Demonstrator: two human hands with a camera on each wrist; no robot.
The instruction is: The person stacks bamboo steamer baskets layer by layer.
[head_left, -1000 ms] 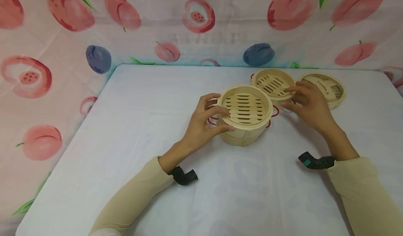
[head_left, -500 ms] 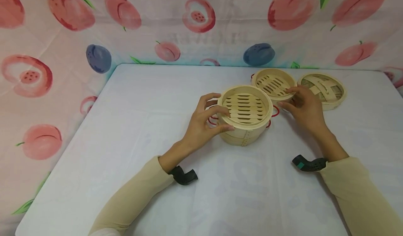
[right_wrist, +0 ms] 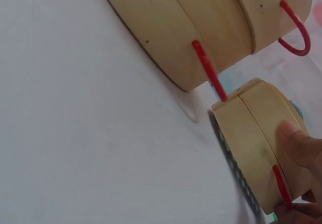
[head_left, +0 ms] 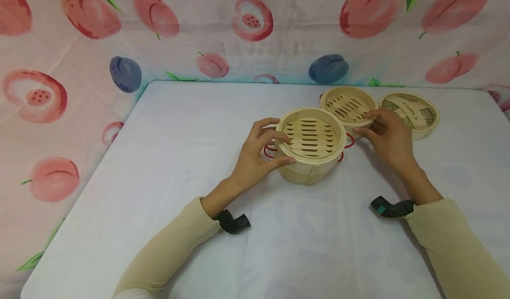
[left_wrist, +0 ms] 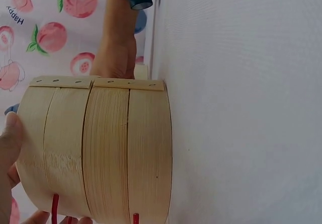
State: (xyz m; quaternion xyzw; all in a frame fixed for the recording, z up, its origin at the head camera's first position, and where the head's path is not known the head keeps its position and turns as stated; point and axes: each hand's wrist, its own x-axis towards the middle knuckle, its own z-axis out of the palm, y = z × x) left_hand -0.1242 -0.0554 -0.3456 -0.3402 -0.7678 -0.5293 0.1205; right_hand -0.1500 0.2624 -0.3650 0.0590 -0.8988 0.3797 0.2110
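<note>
Two round bamboo steamer baskets [head_left: 308, 166] stand stacked mid-table, with a slatted floor in the upper one and red loop handles at the sides. My left hand [head_left: 255, 153] grips the upper basket's near-left rim, thumb outside and a finger over the edge. Behind the stack, at the right, is a single bamboo steamer basket [head_left: 344, 104]. My right hand [head_left: 390, 135] pinches its near-right rim; in the right wrist view the thumb [right_wrist: 297, 141] presses the outer wall, above a red handle [right_wrist: 282, 183]. A dark shadow runs along its bottom edge.
A woven bamboo steamer lid [head_left: 412, 113] lies at the back right, just beyond my right hand. White cloth covers the table [head_left: 179, 126]. A fruit-print curtain [head_left: 287, 29] hangs along the back and left edges.
My right hand has moved slightly left and taken the single basket's rim, revealing more of the lid. That basket has shifted slightly right. My left hand stays on the stack.
</note>
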